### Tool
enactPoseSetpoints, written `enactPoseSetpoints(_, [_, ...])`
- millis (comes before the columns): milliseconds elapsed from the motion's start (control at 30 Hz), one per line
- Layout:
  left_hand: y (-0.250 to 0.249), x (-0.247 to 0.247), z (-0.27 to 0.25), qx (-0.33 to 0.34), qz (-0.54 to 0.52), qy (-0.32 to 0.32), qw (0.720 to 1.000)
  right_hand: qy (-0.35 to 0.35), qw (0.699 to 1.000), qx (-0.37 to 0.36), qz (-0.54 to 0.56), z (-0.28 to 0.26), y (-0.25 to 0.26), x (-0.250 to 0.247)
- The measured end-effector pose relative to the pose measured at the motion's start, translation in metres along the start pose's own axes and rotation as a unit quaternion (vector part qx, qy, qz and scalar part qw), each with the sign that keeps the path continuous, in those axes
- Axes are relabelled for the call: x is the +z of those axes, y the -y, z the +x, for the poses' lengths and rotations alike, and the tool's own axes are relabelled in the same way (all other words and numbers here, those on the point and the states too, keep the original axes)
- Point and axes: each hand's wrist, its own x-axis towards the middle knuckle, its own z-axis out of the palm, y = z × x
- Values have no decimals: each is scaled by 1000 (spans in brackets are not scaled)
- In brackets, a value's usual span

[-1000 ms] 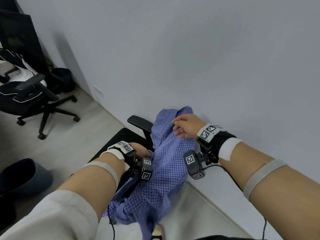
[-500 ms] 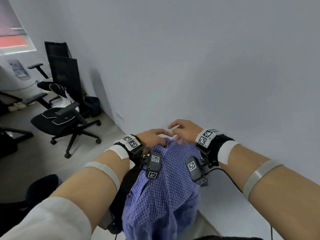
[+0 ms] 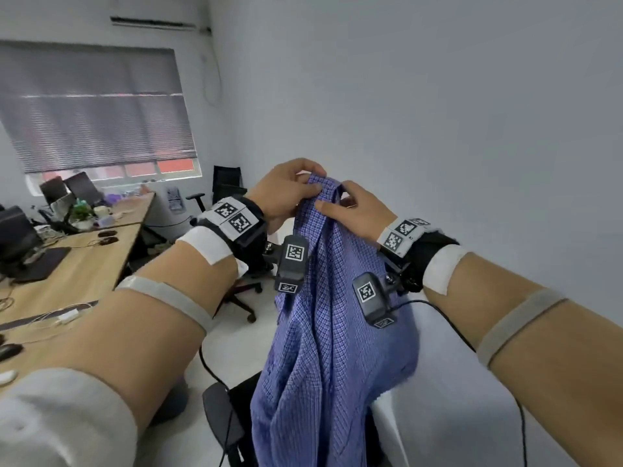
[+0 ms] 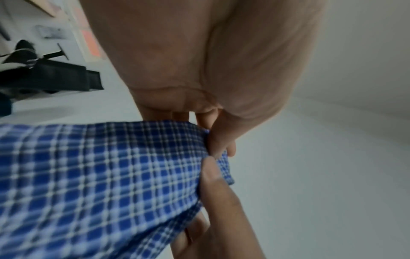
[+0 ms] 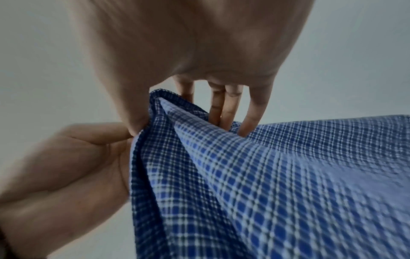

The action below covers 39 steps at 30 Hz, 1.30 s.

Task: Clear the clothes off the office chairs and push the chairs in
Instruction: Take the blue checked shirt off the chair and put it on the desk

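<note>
Both hands hold a blue checked shirt [image 3: 323, 332] up in the air, side by side at its top edge. The left hand [image 3: 286, 193] pinches a fold of the cloth between thumb and curled fingers, and the right hand [image 3: 357, 210] clamps the neighbouring fold between its thumb and forefinger; its other fingers [image 5: 226, 112] rest straight against the fabric. The shirt hangs down between the forearms, its lower part falling in front of a black office chair [image 3: 222, 419] at the bottom edge of the head view. Whether the cloth touches that chair cannot be told. A second black office chair [image 3: 229, 190] stands near the far corner of the room, beside the end of a long wooden desk [image 3: 101, 261] that carries monitors, mice and cables. The wrist bands and cameras bear black-and-white square marker tags; no readable writing shows on the shirt.
</note>
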Motion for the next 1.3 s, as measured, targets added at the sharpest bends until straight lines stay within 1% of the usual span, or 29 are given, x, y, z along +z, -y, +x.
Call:
enactPoseSetpoints(67, [-31, -6, -24, 44, -8, -59, 997, 28, 999, -46, 8, -5, 31, -8])
enactPoseSetpoints(133, [-58, -19, -50, 67, -13, -121, 990, 49, 994, -101, -19, -11, 64, -7])
enactPoseSetpoints(200, [-83, -33, -80, 79, -19, -167, 983, 44, 985, -158, -49, -15, 97, -1])
enactPoseSetpoints(267, [-102, -50, -112, 94, -30, -206, 974, 46, 979, -191, -55, -23, 131, 9])
enactPoseSetpoints(367, [-123, -70, -165, 126, -50, -232, 963, 44, 970, -233, -55, -35, 179, 29])
enactPoseSetpoints(433, [-134, -81, -200, 135, -56, -246, 958, 34, 964, -257, -64, -48, 209, 41])
enactPoseSetpoints(500, [-140, -91, -229, 130, -67, -270, 952, 31, 959, -278, -55, -58, 233, 53])
enactPoseSetpoints(567, [-146, -103, -268, 103, -54, -298, 947, 36, 954, -296, -19, -76, 259, 67])
enactPoseSetpoints(600, [-147, -108, -284, 81, -45, -301, 949, 35, 954, -298, 0, -85, 268, 72])
enactPoseSetpoints(667, [-150, -121, -320, 39, -18, -284, 958, 37, 951, -303, 39, -102, 288, 86])
enactPoseSetpoints(733, [-153, -131, -355, 14, 25, -267, 963, 54, 949, -305, 60, -119, 305, 103])
enactPoseSetpoints(767, [-157, -136, -372, 9, 46, -275, 960, 73, 948, -305, 57, -127, 314, 113])
enactPoseSetpoints(833, [-166, -147, -408, 15, 89, -313, 945, 123, 948, -291, 45, -145, 329, 137])
enactPoseSetpoints(867, [-172, -152, -426, 18, 113, -331, 937, 156, 948, -271, 52, -157, 336, 148])
enactPoseSetpoints(900, [-176, -159, -443, 18, 138, -342, 929, 199, 946, -242, 85, -171, 342, 160])
enactPoseSetpoints(933, [-180, -165, -462, 14, 165, -346, 923, 250, 935, -210, 137, -188, 347, 171])
enactPoseSetpoints(967, [-183, -171, -479, 6, 190, -349, 918, 299, 918, -178, 191, -204, 352, 182])
enactPoseSetpoints(1000, [-184, -176, -494, -5, 207, -350, 914, 349, 894, -148, 238, -220, 355, 193])
enactPoseSetpoints(1067, [-185, -181, -520, -25, 216, -343, 914, 429, 851, -121, 278, -251, 361, 213])
enactPoseSetpoints(1100, [-184, -183, -532, -30, 220, -342, 913, 450, 840, -115, 280, -266, 364, 223])
enactPoseSetpoints(1133, [-183, -186, -542, -34, 231, -347, 909, 458, 835, -114, 281, -279, 367, 232])
enactPoseSetpoints(1233, [-180, -191, -570, -41, 265, -362, 893, 434, 856, -154, 233, -307, 376, 255])
enactPoseSetpoints(1267, [-180, -193, -580, -46, 280, -363, 888, 431, 858, -170, 220, -316, 378, 261])
enactPoseSetpoints(1300, [-181, -194, -588, -48, 297, -362, 882, 442, 855, -168, 214, -322, 380, 266])
